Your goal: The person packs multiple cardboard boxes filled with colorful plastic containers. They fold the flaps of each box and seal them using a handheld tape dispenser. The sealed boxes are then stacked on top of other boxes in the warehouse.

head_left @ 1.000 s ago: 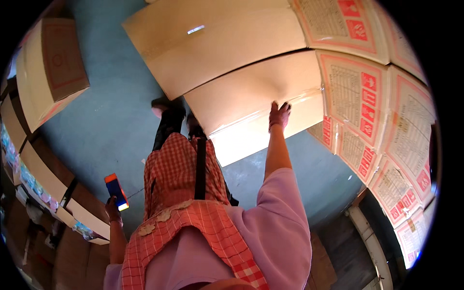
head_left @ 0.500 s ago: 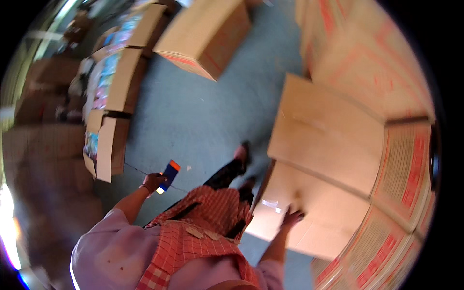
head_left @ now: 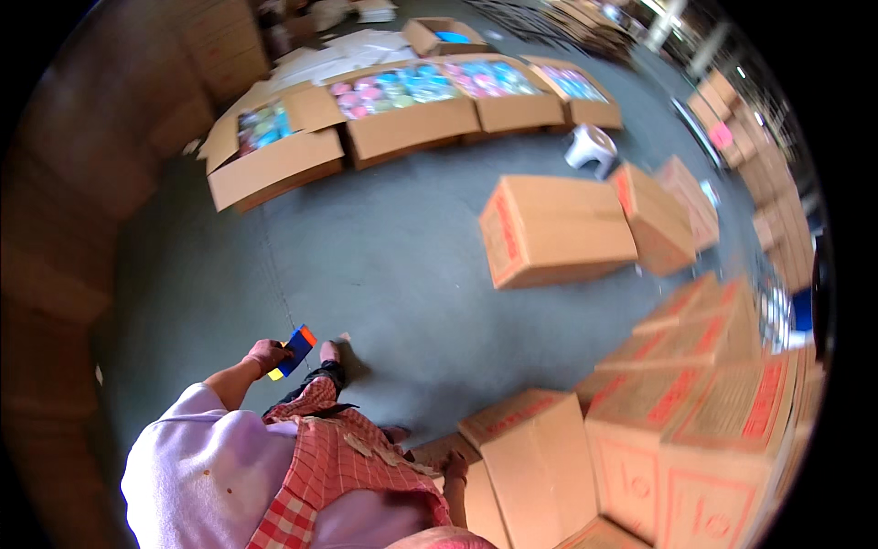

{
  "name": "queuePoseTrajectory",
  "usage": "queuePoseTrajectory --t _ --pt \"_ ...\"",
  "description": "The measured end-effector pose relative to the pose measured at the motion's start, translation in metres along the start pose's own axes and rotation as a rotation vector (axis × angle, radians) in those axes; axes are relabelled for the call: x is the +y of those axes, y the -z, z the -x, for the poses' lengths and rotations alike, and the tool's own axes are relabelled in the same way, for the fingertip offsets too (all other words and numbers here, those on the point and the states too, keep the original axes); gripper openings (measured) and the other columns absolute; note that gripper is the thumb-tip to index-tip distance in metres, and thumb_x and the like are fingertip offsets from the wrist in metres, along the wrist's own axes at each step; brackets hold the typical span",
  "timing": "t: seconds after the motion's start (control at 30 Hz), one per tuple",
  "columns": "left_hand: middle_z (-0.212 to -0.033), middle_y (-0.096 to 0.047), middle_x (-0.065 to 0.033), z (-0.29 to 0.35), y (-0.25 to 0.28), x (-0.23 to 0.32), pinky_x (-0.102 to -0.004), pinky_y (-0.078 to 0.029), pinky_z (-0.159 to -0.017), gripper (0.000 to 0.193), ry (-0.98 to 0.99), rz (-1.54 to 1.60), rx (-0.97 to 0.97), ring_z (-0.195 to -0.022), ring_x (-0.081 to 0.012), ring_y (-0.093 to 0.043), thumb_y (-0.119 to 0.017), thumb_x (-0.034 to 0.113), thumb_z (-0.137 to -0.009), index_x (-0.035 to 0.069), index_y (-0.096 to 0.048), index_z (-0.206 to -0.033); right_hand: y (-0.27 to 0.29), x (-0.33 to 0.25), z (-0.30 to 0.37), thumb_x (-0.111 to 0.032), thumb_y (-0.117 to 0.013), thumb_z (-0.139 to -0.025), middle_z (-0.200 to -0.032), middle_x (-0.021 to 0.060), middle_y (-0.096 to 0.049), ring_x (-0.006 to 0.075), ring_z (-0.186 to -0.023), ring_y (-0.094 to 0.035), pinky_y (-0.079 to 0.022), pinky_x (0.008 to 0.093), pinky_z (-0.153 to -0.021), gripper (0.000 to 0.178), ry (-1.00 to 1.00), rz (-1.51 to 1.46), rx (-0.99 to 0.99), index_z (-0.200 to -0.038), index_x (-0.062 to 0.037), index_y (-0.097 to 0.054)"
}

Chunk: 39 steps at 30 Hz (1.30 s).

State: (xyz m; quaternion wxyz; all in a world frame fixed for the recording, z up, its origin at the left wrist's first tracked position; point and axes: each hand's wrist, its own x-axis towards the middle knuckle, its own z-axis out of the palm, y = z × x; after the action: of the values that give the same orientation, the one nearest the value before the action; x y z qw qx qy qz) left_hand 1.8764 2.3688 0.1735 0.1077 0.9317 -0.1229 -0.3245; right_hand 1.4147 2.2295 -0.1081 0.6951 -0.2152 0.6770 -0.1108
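A: Where is the blue block (head_left: 297,352), and how far along does the work appear?

B: The blue block is in the left hand (head_left: 268,354), above the floor (head_left: 384,247) and apart from every box; it is not applied to anything. The near box (head_left: 485,508) at the right hand (head_left: 455,467) shows no raised flap on its visible part, whereas a row of four open boxes (head_left: 416,130) stands uncovered. The work is therefore judged partial: some boxes covered, others not. An exact count is not possible.

A: How does the block look?

B: Oblong and blue, orange at the far end, yellow at the end nearer the body, and tilted. Its kind is too small to tell.

A: And the fingers?

B: The left fingers wrap around the block. The right fingers lie at the edge of the near box, dark and blurred; whether they grip or merely rest cannot be told.

A: What lies farther out?

B: A tall box (head_left: 540,457) with red print, just beside the near box. Across the floor, a closed box (head_left: 576,220) stands near a white stool (head_left: 590,142); the open row holds pink, green and blue contents (head_left: 393,91).
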Motion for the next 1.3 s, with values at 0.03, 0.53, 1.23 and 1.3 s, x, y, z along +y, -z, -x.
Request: queuePoseTrajectory --t 0.03,0.53,1.23,1.3 --pt "-0.085 -0.061 -0.0122 -0.011 0.006 -0.016 -0.0305 -0.044 -0.071 0.037 0.053 0.037 0.027 -0.077 -0.0214 -0.058 -0.063 0.029 -0.067 0.001 -0.060 -0.090 -0.005 -0.024 -0.008 -0.024 -0.058 -0.071 -0.051 0.0035 -0.047 0.0150 -0.045 -0.045 -0.036 0.0280 -0.040 0.021 -0.018 0.049 0.044 -0.063 -0.0044 -0.054" --pt "-0.086 -0.057 -0.0093 -0.214 0.083 -0.253 -0.0336 -0.048 -0.066 0.020 0.195 1.281 0.345 -0.076 -0.0201 -0.057 -0.048 0.018 -0.080 0.007 -0.054 -0.096 -0.473 -0.266 0.015 -0.035 -0.056 -0.072 -0.073 -0.0010 -0.056 0.0112 -0.065 -0.048 -0.040 0.0285 -0.059 0.029 0.588 0.947 -0.435 -0.089 -0.0115 -0.059" --pt "-0.094 -0.057 -0.0097 -0.499 0.395 -0.107 -0.0312 -0.041 -0.077 0.037 0.497 1.523 0.558 -0.084 -0.0198 -0.054 -0.059 0.024 -0.074 -0.004 -0.054 -0.098 -0.927 -0.513 -0.052 -0.032 -0.050 -0.072 -0.056 -0.0037 -0.047 0.0099 -0.047 -0.041 -0.031 0.0268 -0.044 0.023 0.363 0.872 -0.357 -0.061 -0.0121 -0.053" --pt "-0.094 -0.057 -0.0097 -0.552 0.412 -0.103 -0.0307 -0.040 -0.079 0.034 0.460 1.546 0.546 -0.087 -0.0192 -0.053 -0.057 0.022 -0.075 -0.003 -0.054 -0.098 -0.972 -0.537 -0.082 -0.032 -0.049 -0.074 -0.053 -0.0068 -0.043 0.0090 -0.044 -0.039 -0.030 0.0252 -0.043 0.022 0.285 0.775 -0.283 -0.059 -0.0167 -0.051"
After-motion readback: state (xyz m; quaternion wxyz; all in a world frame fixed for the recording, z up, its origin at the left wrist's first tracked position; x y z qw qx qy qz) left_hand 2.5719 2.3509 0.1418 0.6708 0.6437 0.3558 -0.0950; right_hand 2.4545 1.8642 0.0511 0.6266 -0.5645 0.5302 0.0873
